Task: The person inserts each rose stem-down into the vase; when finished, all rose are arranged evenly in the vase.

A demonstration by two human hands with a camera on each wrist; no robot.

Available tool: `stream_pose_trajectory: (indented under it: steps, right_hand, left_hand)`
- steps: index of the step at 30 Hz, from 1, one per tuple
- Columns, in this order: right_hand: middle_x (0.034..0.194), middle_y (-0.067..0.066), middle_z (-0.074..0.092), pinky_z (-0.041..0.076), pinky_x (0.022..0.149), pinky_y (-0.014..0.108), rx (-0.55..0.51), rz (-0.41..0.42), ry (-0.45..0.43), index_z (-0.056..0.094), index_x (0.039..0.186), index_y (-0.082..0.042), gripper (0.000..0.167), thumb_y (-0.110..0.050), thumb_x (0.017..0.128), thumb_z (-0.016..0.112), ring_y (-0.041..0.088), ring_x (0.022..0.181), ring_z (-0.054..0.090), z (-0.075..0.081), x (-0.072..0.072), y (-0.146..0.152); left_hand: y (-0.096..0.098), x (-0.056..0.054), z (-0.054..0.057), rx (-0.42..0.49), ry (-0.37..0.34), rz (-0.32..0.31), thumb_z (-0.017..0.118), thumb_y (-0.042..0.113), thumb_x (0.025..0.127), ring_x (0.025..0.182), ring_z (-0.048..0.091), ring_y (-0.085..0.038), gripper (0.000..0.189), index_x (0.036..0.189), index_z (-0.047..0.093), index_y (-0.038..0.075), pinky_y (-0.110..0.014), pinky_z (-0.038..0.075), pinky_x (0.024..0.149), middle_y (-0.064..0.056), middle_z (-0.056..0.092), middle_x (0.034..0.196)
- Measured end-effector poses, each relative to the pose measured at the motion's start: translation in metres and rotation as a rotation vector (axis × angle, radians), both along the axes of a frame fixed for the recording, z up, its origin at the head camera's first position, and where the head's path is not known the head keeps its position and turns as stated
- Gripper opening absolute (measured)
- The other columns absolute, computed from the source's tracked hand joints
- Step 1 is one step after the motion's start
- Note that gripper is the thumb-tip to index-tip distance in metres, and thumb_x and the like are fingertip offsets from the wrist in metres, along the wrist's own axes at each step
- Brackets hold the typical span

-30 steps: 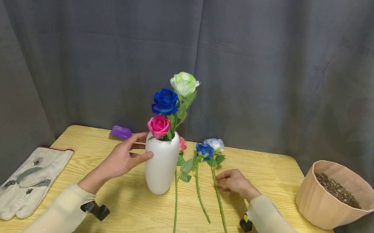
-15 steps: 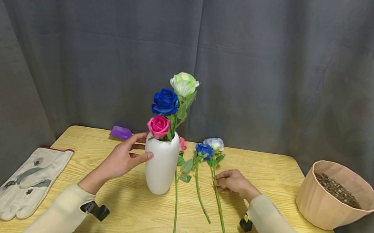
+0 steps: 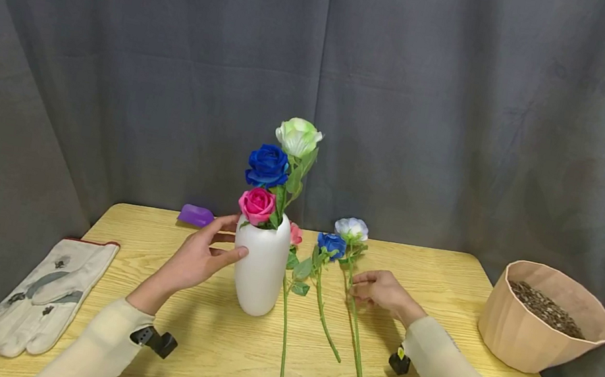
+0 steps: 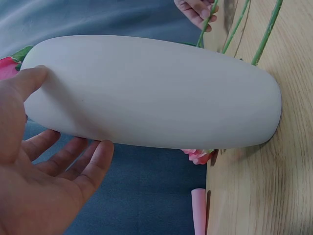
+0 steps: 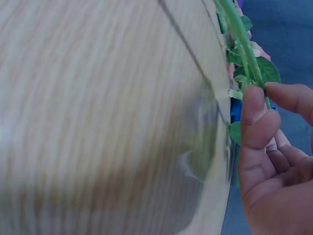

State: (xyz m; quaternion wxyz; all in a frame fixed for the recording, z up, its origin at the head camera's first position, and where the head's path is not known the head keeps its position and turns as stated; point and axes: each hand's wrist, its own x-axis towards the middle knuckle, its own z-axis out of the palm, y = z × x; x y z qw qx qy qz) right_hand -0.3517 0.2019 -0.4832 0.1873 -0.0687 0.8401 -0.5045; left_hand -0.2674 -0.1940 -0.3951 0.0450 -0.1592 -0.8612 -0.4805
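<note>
My left hand (image 3: 200, 258) holds a white vase (image 3: 259, 275) near its top, thumb on the near side and fingers around the left. A green-white rose (image 3: 298, 137), a dark blue rose (image 3: 267, 167) and a pink rose (image 3: 257, 205) stand in it. With thumb and forefinger my right hand (image 3: 382, 288) pinches the green stem (image 5: 244, 46) of a pale blue-white rose (image 3: 352, 228), raised a little off the table. Beside it lies a blue rose (image 3: 331, 245) on its stem. A coral flower (image 3: 295, 235) is partly hidden behind the vase.
At the right stands a peach pot (image 3: 514, 324) with brown soil-like bits. White gardening gloves (image 3: 47, 296) lie at the table's left edge. A purple scoop (image 3: 195, 215) rests at the back left. Behind the wooden table (image 3: 224, 369) hangs a grey curtain (image 3: 413, 100).
The right hand has taken the pale rose's stem and raised it slightly; the bloom has shifted up and right, the stem's lower end left. The left hand and vase stay still.
</note>
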Motion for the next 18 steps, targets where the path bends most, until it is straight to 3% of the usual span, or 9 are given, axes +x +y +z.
stream_pose_trajectory:
  steps: [12, 18]
  right_hand:
    - [0.121, 0.025, 0.068, 0.054, 0.080, 0.042, -0.036, -0.022, 0.032, 0.049, 0.138, 0.007, 0.049, -0.013, 0.096, 0.064, 0.026, 0.096, 0.070, 0.016, 0.000, 0.002]
    - [0.126, 0.023, 0.067, 0.055, 0.087, 0.047, -0.064, -0.053, 0.075, 0.050, 0.138, 0.004, 0.049, -0.017, 0.096, 0.064, 0.018, 0.094, 0.070, 0.029, 0.004, -0.001]
  left_hand:
    - [0.000, 0.000, 0.000, 0.004, -0.003, -0.003, 0.068, 0.043, 0.094, 0.127, 0.058, -0.037, 0.070, 0.150, 0.038, 0.015, -0.054, 0.051, 0.103, -0.015, 0.052, 0.144]
    - [0.000, 0.000, 0.001, 0.005, -0.008, -0.004, 0.068, 0.043, 0.094, 0.127, 0.058, -0.037, 0.071, 0.151, 0.038, 0.015, -0.053, 0.051, 0.103, -0.015, 0.052, 0.144]
